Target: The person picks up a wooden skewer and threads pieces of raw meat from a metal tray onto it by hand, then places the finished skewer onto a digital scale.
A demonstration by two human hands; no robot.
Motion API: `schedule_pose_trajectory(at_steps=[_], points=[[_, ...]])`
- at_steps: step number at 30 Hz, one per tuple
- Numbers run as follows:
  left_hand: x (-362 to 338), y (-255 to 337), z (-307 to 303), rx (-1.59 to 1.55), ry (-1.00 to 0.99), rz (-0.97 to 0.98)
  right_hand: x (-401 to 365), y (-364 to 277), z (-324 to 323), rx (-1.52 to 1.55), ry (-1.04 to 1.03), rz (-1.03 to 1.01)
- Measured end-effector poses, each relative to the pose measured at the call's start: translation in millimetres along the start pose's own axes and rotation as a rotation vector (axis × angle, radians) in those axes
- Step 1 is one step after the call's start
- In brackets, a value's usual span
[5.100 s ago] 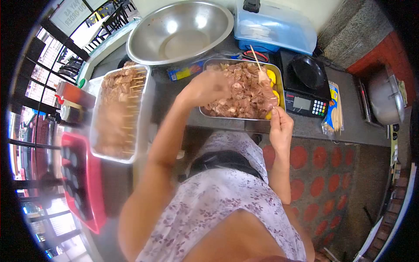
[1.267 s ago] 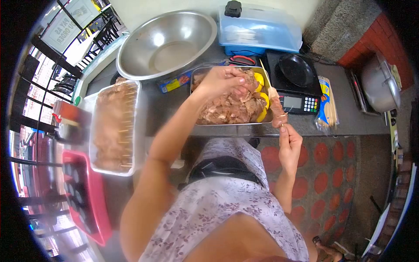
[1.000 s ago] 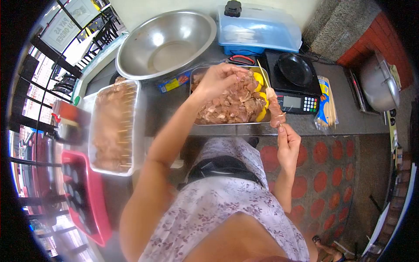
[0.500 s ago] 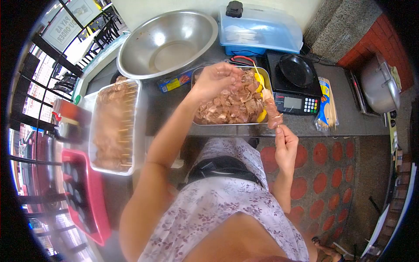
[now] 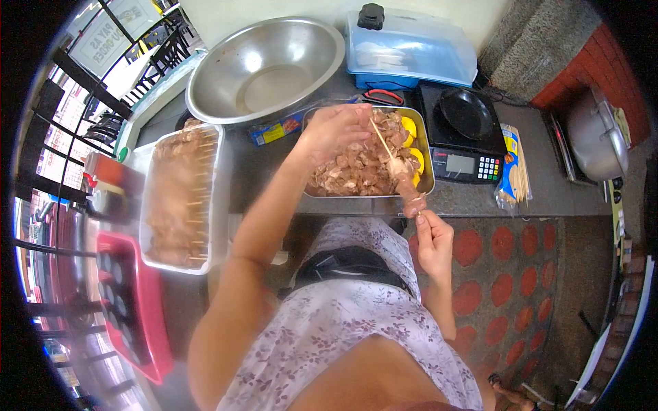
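Observation:
My right hand (image 5: pixel 433 240) pinches the lower end of a bamboo skewer (image 5: pixel 381 139) with several meat pieces threaded on its lower part, near the counter's front edge. The skewer's bare tip leans up and left toward my left hand (image 5: pixel 337 130). That hand hovers over a steel tray (image 5: pixel 428 156) full of raw marinated meat (image 5: pixel 356 168), fingers closed on a piece of meat next to the tip. Yellow chunks (image 5: pixel 410 127) lie along the tray's right side.
A white tray of finished skewers (image 5: pixel 179 195) lies at left, beside a red tray (image 5: pixel 130 301). A big steel bowl (image 5: pixel 266 65), a blue lidded box (image 5: pixel 410 49), a black scale (image 5: pixel 467 137), a pack of bare skewers (image 5: pixel 515 171) and a pot (image 5: pixel 598 137) surround the work spot.
My right hand has dropped and shifted left, tilting the skewer so its tip swings left to my left hand, which stays over the meat tray.

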State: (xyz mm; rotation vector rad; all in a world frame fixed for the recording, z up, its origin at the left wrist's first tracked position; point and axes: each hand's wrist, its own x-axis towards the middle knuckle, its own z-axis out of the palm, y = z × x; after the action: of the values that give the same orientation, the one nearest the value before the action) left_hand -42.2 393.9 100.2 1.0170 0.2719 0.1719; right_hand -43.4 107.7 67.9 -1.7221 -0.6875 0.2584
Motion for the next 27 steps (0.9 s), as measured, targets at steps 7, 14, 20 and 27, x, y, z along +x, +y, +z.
schedule_pose_trajectory(at_steps=[7, 14, 20, 27], points=[[-2.0, -10.0, 2.6, 0.007, 0.026, 0.155, -5.4, -0.2, 5.7, -0.046, -0.023, 0.095], [-1.0, -10.7, 0.6, -0.095, 0.101, 0.120, -2.7, -4.8, 10.3, -0.087, 0.017, 0.015], [-4.0, -10.3, 0.7, -0.021, 0.145, 0.166, -5.3, -2.6, 8.7, -0.063, 0.020, 0.068], [-4.2, -8.0, -4.5, 0.009, 0.086, 0.093, -4.2, -6.9, 8.1, -0.094, 0.026, 0.050]])
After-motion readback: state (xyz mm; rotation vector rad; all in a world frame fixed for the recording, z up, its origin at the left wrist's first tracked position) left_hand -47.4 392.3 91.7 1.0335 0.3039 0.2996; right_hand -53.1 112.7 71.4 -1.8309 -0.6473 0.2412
